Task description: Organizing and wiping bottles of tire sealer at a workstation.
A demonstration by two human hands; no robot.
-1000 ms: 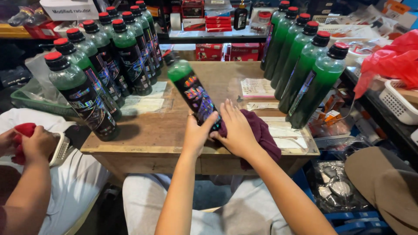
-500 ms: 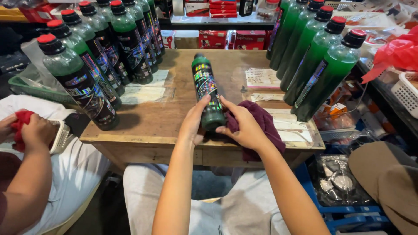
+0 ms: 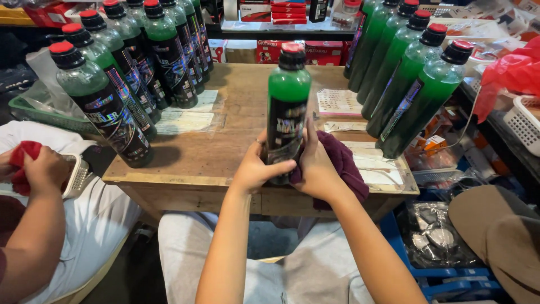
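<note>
1. Green plastic bottle with a red cap and a dark glossy label (image 3: 287, 107) stands upright near the front edge of the worn wooden table (image 3: 236, 141), held between both my hands. I judge it could topple toward the edge if either grip loosens, since it is tall and narrow.
2. At far left, another person's hand (image 3: 45, 169) clutches a red cloth (image 3: 22, 160), well apart from my bottle; I see no risk from there.
3. The left row of green bottles with red caps (image 3: 129, 73) stands close-packed. A wide swing of my elbow could, I think, knock one into the next.
4. My left hand (image 3: 256, 169) wraps the bottle's lower label, fingers curled around it and thumb across the front. A glossy label may slip under that hold.
5. My right hand (image 3: 315, 166) presses a maroon cloth (image 3: 343, 163) against the bottle's side, fingers closed on both. Bunched cloth could let the bottle slide.
6. The right row of green bottles with black-and-red caps (image 3: 416, 73) leans close by; a tipped bottle might strike it.
</note>
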